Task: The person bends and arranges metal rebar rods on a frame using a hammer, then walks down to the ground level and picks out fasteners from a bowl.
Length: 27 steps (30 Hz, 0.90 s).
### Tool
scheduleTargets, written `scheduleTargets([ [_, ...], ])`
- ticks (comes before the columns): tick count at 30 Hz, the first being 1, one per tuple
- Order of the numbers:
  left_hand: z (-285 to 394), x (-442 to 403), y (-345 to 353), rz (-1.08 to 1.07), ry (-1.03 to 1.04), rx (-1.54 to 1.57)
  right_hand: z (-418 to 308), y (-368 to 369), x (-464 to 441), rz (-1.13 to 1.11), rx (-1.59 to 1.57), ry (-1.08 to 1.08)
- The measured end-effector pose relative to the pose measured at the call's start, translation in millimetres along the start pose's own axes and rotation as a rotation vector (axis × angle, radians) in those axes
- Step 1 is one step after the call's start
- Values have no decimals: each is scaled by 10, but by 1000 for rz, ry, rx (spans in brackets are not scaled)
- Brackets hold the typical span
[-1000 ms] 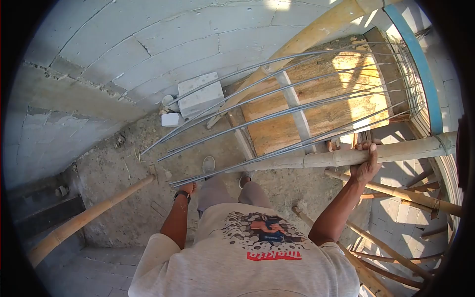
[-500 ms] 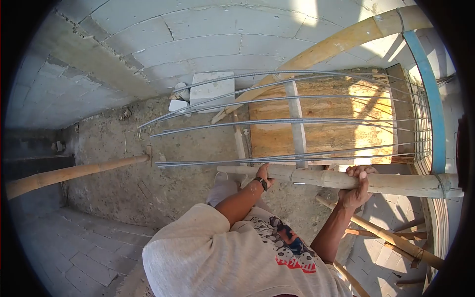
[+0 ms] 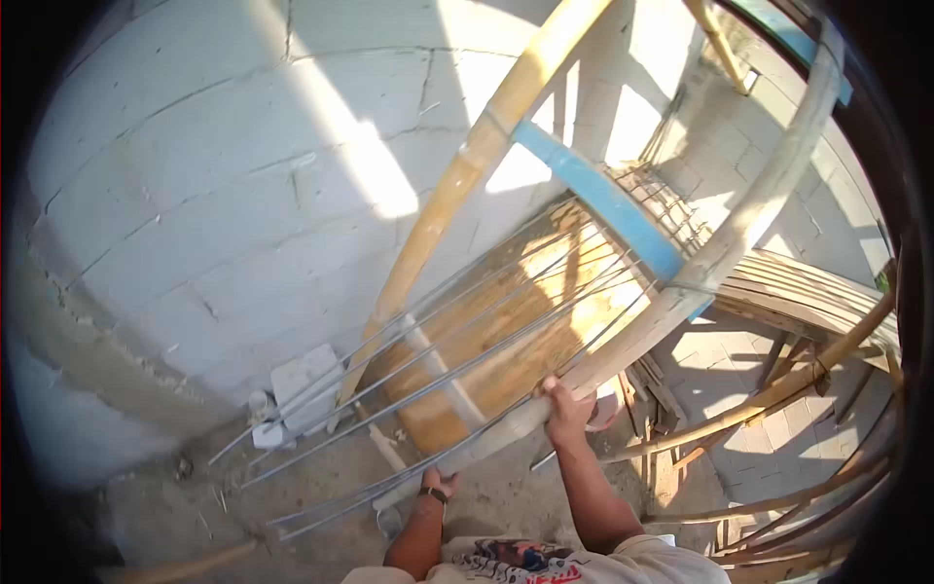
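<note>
A long, thick bamboo pole (image 3: 623,341) slants from the lower middle up to the upper right. My right hand (image 3: 567,414) is wrapped round it, thumb on top, near the corner of a wooden board. My left hand (image 3: 440,479), with a dark watch at the wrist, is at the underside of the pole's lower end, its fingers looking apart. Several steel rebars (image 3: 389,409) run beside the pole, above the wooden board (image 3: 486,360). A blue strip (image 3: 603,200) crosses between this pole and a second bamboo pole (image 3: 448,209).
Grey block walls (image 3: 243,195) rise behind the rebars. A white block (image 3: 306,387) stands on the rough floor near the rebar ends. Several bamboo poles (image 3: 749,404) and stacked wooden strips (image 3: 808,292) fill the right side. A loose pole (image 3: 195,563) shows blurred at lower left.
My view has turned towards the right and up, so the pole and rebars appear slanted. My right hand stays on the pole; my left hand now shows lower against its edge.
</note>
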State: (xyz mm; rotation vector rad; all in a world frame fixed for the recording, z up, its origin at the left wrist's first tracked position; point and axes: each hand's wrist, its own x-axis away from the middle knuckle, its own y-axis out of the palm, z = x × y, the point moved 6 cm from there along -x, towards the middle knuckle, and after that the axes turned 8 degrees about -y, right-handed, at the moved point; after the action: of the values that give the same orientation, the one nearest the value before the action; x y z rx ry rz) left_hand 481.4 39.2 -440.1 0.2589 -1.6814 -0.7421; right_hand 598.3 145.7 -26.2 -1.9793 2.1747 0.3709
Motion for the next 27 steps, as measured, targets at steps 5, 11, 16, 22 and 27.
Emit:
scheduleTargets([
  [5, 27, -38, 122, -38, -61, -272, 135, -104, 137, -54, 263, -64],
  [11, -9, 52, 294, -29, -128, -413, 11, 32, 83, 63, -197, -42],
  [16, 24, -5, 47, -25, -176, -458, -240, 93, 246, 210, -42, -51],
  [22, 8, -149, -483, -64, -240, -460, -195, 121, 305, 339, 115, -140],
  [27, 113, -397, -1204, -189, -374, -397, -64, 65, 278, 354, 149, -89],
])
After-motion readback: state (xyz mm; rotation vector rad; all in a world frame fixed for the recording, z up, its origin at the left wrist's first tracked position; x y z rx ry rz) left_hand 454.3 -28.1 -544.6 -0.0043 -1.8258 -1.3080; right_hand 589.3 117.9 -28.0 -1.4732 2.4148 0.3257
